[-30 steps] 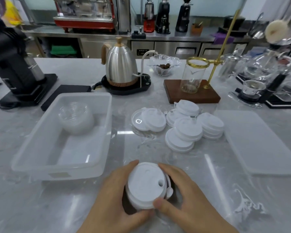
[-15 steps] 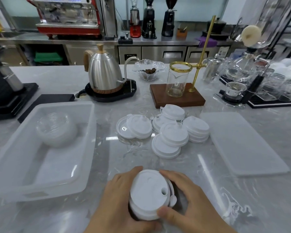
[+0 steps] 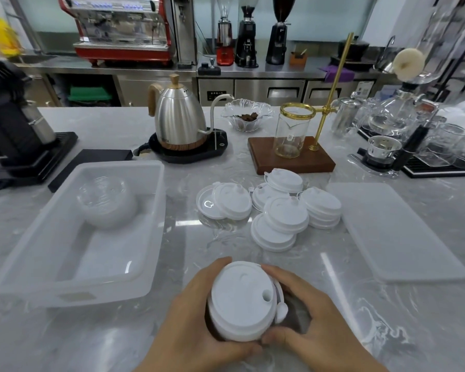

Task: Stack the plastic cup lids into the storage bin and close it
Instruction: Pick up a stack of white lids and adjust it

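A stack of white plastic cup lids [image 3: 242, 299] sits at the near edge of the marble counter, clasped from both sides. My left hand [image 3: 191, 315] wraps its left side and my right hand [image 3: 314, 320] wraps its right side. More white lids [image 3: 285, 213] lie loose and in small piles in the middle of the counter. The translucent storage bin [image 3: 151, 237] stands open to the left, with a stack of clear lids [image 3: 105, 200] in its far end. The bin's flat lid [image 3: 397, 232] lies on the counter to the right.
A steel gooseneck kettle [image 3: 179, 122] on a black base stands behind the bin. A wooden stand with a glass carafe [image 3: 290, 154] is behind the loose lids. A black grinder [image 3: 11, 124] is far left; glassware [image 3: 419, 135] crowds the far right.
Both hands keep their hold on the stack of lids near the counter's front edge. The view has shifted a little; the loose lids, bin and bin lid have not moved.
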The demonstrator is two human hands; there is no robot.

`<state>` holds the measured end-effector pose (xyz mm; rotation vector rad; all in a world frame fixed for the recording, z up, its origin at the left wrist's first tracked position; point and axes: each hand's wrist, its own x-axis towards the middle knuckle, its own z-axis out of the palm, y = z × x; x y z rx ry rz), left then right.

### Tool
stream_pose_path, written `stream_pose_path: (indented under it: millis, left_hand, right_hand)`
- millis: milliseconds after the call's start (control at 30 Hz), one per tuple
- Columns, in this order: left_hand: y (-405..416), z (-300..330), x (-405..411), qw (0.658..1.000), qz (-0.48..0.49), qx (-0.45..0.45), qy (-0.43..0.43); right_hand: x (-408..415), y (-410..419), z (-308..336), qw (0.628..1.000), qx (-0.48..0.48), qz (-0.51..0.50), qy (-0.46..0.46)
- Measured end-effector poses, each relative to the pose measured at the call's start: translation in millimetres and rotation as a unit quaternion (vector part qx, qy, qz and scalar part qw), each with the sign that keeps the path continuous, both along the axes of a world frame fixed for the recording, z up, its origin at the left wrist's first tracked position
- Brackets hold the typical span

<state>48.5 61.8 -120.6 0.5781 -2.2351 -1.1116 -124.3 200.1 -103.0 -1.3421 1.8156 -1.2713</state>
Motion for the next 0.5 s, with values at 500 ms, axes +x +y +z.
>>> stream_pose_path:
  millis: [500]
  left_hand:
    - [5.2, 57.0, 18.2, 0.930, 0.087, 0.248, 0.256]
  right_hand:
    - [18.1, -23.4, 39.6, 0.976, -0.125, 0.053, -0.169]
